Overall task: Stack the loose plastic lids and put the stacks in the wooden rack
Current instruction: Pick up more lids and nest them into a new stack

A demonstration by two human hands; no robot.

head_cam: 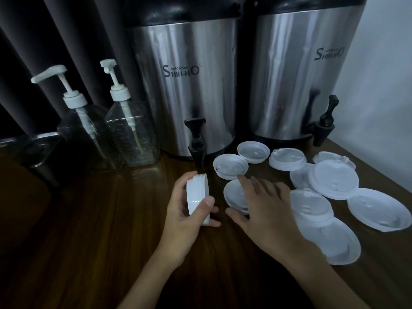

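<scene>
Tabletop [89, 219]: dark wood, carries everything; no wooden rack in view.
Urns: two steel dispensers at the back, left urn [185, 85] & right urn [296, 74], each w/ a black tap.
Writing: "SHIH-HO" on both; "cold&hot" above it on the left one, too small to read on the right.
Pump bottles [131, 134]: two, clear, white pumps, left of the urns.
Loose lids [334, 181]: ten or so, white, spread right of centre, some overlapping.
Left hand [185, 217]: fingers & thumb curled round a small stack [197, 197], held on edge.
Right hand [263, 208]: fingers spread, near straight, over one lid [234, 195]; thumb by its near rim; we see no pinch.
Key relation: that lid lies directly under the right fingers, just right of the stack. The right hand is nearer, so we judge it should lift the lid & carry it leftward.
</scene>
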